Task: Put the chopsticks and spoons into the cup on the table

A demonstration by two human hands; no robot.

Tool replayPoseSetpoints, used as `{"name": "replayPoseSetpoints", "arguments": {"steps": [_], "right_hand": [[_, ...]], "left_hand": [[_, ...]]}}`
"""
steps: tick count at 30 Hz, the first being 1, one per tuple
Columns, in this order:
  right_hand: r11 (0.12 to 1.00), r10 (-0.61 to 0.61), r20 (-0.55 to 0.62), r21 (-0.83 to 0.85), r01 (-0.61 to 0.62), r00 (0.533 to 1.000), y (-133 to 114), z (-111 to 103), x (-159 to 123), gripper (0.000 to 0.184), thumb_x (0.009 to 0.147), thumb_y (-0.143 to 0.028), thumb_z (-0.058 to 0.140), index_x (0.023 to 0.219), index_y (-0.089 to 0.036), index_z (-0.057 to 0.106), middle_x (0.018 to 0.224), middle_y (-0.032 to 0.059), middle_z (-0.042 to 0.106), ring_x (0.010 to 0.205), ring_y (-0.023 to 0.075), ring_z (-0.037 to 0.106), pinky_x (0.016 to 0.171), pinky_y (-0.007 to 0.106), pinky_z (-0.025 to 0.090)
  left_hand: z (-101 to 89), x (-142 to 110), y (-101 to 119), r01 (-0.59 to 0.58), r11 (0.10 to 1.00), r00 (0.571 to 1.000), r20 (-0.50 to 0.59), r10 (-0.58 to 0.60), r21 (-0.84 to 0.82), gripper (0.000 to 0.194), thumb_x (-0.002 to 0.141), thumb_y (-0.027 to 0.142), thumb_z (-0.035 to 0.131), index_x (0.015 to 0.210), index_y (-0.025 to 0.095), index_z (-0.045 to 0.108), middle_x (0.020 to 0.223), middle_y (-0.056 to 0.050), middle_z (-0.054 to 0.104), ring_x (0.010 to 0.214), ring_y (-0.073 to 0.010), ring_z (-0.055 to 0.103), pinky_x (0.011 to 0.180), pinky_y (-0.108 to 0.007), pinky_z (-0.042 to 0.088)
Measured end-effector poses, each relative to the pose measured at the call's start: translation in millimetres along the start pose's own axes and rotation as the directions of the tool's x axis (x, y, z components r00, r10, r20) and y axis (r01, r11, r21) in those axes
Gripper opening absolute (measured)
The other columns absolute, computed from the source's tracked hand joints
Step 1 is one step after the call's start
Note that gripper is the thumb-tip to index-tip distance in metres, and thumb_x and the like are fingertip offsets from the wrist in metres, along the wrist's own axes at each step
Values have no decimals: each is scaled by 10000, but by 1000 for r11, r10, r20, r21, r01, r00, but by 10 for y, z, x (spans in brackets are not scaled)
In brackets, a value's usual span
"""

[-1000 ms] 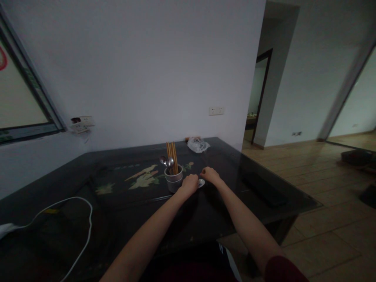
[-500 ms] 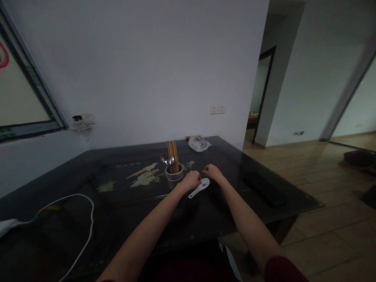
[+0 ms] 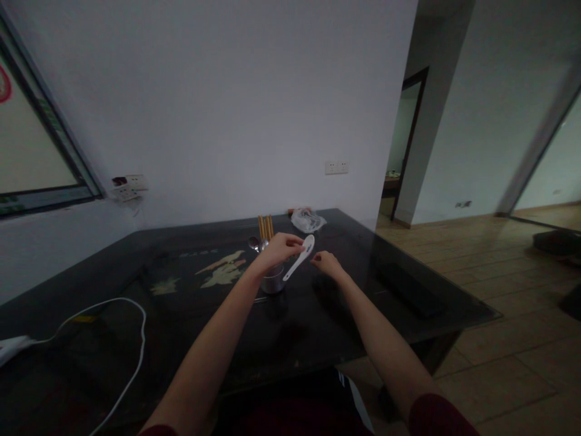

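Note:
A white soup spoon [image 3: 309,243] with a blue mark in its bowl hangs above the dark table, its handle slanting down toward me. My left hand [image 3: 282,249] pinches it by the bowl. Behind that hand stands a utensil cup [image 3: 273,284], partly covered by my wrist. Wooden chopsticks [image 3: 265,226] rise out of the cup, along with metal spoons [image 3: 254,243]. To the right of the soup spoon, my right hand [image 3: 327,264] is low over the tabletop, fingers curled together, with nothing visible in them.
The dark glossy table [image 3: 345,327] carries a bird and flower picture. A crumpled plastic bag [image 3: 308,221] lies at its back edge by the wall. A white cable [image 3: 143,330] loops across the left side. A dark flat object [image 3: 411,290] lies at the right.
My left hand has lifted the soup spoon off the table, and the spoon is now steeper. That hand now covers part of the cup. My right hand has hardly moved.

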State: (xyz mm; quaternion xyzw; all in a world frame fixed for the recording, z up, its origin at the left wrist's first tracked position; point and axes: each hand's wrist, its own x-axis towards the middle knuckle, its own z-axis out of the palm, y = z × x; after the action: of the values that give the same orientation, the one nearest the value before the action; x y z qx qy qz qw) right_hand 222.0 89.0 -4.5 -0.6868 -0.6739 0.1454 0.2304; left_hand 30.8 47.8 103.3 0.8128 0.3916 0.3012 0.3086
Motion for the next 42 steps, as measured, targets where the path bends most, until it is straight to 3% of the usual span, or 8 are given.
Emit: {"name": "replayPoseSetpoints", "arguments": {"steps": [4,8,13,17,23,27,32,42], "right_hand": [[992,-120,-8,48,120,993,-176,9,-75,199,838,-288,554,931,-190,700,933,53,703,871,158,629,732,211,423],[922,-319,20,241,305,948,-330,100,-150,209,801,-244,594,979,-160,662,845,33,671,791,140,603,704,217,432],[774,-454,54,518,363,890,-378,351,-183,665,632,-251,765,1233,-161,495,987,56,606,861,166,580,782,301,465],[688,-478,60,646,331,876,-416,543,-195,862,573,-311,808,1317,-161,398,1078,96,576,976,209,559,870,373,448],[599,-448,-10,739,309,894,-579,690,-231,893,539,-320,824,1310,-168,400,1169,116,561,1035,233,548,920,399,428],[544,-473,-49,769,335,880,-644,752,-258,917,537,-304,825,1327,-167,381,1255,133,529,1109,252,531,968,405,404],[555,-465,-87,747,367,881,-659,795,-269,936,522,-308,831,1332,-172,384,1302,131,508,1208,269,473,1042,417,338],[595,-436,-58,730,336,898,-661,853,-242,911,533,-352,822,1314,-155,395,1311,138,513,1225,273,473,1046,431,340]], "left_hand": [[-391,-77,-50,33,986,961,-264,-75,-162,242,730,252,623,909,95,665,722,-40,670,572,-97,564,534,-202,426],[-690,-141,-272,28,975,906,-406,-117,-220,196,707,260,647,819,100,630,644,-22,639,531,-96,562,511,-204,435],[-785,-118,-523,25,982,885,-453,-109,-189,174,680,267,657,776,126,619,619,-22,652,570,-136,616,534,-224,469],[-678,-35,-642,63,996,885,-457,-85,-63,133,697,255,628,777,150,640,648,-29,682,582,-153,638,551,-231,479],[-542,-36,-625,129,985,953,-290,-92,111,66,714,198,605,740,153,646,674,-47,704,647,-166,668,618,-232,489],[-530,-82,-543,180,954,960,-254,-118,238,98,725,198,595,755,138,667,696,-69,708,622,-170,661,584,-231,469],[-524,-87,-492,213,874,959,-263,-103,437,128,708,218,603,764,156,701,773,-84,716,696,-179,657,611,-231,449],[-471,-137,-371,275,785,960,-209,-188,555,172,712,255,595,814,199,722,851,-71,720,783,-189,659,654,-231,466]]}}
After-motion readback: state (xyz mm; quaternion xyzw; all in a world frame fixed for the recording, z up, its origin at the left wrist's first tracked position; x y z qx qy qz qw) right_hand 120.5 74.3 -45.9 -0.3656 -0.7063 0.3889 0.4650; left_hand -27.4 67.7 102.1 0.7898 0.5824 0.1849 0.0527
